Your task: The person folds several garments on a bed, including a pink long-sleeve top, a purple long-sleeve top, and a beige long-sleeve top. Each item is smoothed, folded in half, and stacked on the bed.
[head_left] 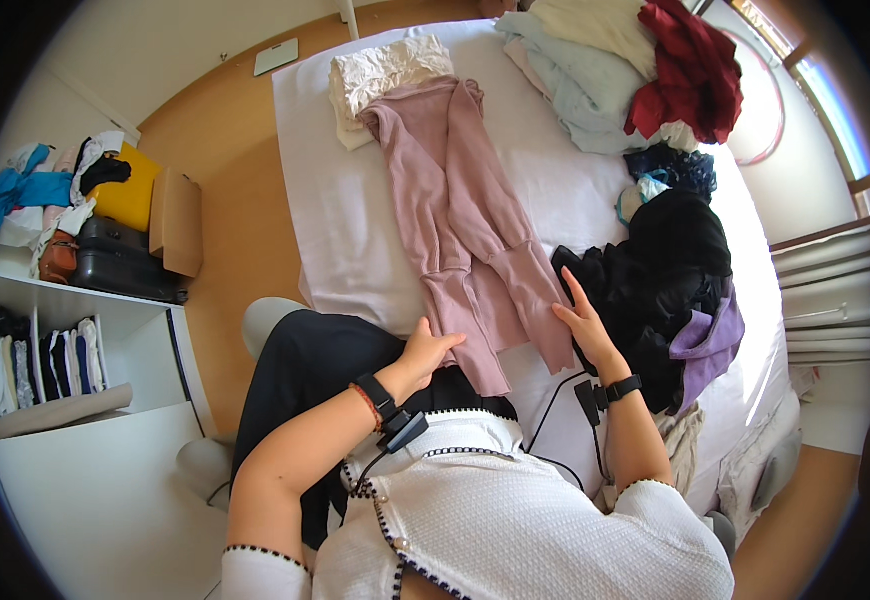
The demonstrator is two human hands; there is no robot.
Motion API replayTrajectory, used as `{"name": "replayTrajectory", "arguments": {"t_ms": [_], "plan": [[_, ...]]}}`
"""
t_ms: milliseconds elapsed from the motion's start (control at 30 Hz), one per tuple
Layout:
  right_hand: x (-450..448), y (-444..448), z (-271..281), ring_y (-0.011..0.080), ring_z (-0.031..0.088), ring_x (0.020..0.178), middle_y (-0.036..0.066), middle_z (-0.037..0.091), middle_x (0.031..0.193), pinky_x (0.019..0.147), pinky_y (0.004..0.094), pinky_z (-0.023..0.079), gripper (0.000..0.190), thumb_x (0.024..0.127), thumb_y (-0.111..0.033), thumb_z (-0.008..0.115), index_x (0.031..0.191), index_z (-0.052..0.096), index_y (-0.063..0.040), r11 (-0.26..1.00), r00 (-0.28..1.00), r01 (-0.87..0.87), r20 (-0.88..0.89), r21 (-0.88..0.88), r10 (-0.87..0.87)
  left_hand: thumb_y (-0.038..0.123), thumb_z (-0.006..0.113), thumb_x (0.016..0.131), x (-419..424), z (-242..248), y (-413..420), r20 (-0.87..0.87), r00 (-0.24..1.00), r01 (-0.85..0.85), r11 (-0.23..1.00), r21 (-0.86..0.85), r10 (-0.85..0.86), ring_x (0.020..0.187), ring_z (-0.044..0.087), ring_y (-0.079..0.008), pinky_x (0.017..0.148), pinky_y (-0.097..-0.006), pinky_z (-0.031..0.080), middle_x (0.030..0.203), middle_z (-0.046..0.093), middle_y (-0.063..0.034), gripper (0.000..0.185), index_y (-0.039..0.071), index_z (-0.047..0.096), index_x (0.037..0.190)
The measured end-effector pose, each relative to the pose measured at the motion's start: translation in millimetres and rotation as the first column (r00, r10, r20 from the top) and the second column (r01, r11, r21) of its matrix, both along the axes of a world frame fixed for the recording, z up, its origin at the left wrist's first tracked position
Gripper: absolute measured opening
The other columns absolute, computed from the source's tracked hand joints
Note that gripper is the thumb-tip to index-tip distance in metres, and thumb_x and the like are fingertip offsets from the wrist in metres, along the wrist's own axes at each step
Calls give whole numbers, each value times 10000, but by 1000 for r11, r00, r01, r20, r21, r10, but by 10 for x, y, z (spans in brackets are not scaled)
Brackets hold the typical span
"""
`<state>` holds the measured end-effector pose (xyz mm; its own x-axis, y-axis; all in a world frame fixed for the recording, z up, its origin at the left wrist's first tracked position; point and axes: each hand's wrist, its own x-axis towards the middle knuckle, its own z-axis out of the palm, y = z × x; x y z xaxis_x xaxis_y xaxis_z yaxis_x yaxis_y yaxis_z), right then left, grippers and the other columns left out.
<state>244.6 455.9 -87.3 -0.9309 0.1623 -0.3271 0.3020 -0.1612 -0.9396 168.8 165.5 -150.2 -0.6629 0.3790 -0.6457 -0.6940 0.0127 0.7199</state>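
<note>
A dusty-pink knit top (pixel 435 172) lies lengthwise on the white-sheeted bed (pixel 345 225), both long sleeves pointing towards me. My left hand (pixel 426 356) is at the outer edge of the left sleeve, near its cuff. Its thumb lies over the cloth, and some fingers are partly hidden. Beside the other sleeve is my right hand (pixel 588 326), fingers spread and thumb touching the sleeve's edge. Under the top's far end sits a crinkled cream garment (pixel 390 67).
Black clothes (pixel 660 255) and a purple garment (pixel 709 341) are heaped to my right. Farther back are a pale blue bundle (pixel 585 82) and a dark red cloth (pixel 694 75). A white shelf unit (pixel 89 472) stands left, with a black case (pixel 119 259) on it. Black cables (pixel 555 397) hang near my wrists.
</note>
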Motion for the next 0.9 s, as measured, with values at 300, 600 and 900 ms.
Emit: {"name": "replayTrajectory", "arguments": {"t_ms": [300, 600, 900], "plan": [[-178, 60, 332, 162, 584, 1145, 88, 589, 1306, 1008, 227, 408, 621, 768, 38, 444, 1384, 521, 21, 873, 872, -470, 84, -131, 482, -100, 471, 859, -196, 587, -573, -65, 931, 365, 919, 149, -359, 895, 605, -86, 829, -272, 537, 1087, 645, -13, 592, 66, 529, 1424], [-434, 20, 476, 267, 587, 1042, 45, 634, 1069, 863, 408, 444, 387, 684, -70, 703, 1055, 725, -176, -30, 740, -300, 252, 953, 623, 96, 706, 764, -329, 549, -367, -490, 112, 229, 502, -834, -865, 1081, 581, -316, 915, -401, 491, 1213, 635, -95, 213, 76, 739, 974], [-806, 82, 197, 254, 315, 1471, 53, 390, 1561, 1213, 480, 227, 545, 673, -174, 753, 1205, 636, -162, -234, 335, -250, 310, 940, 890, 100, 623, 822, -456, 373, -215, -435, -474, 184, 397, -899, -765, 1368, 419, -308, 1072, -417, 377, 1457, 466, -120, 405, 164, 623, 1222]]}}
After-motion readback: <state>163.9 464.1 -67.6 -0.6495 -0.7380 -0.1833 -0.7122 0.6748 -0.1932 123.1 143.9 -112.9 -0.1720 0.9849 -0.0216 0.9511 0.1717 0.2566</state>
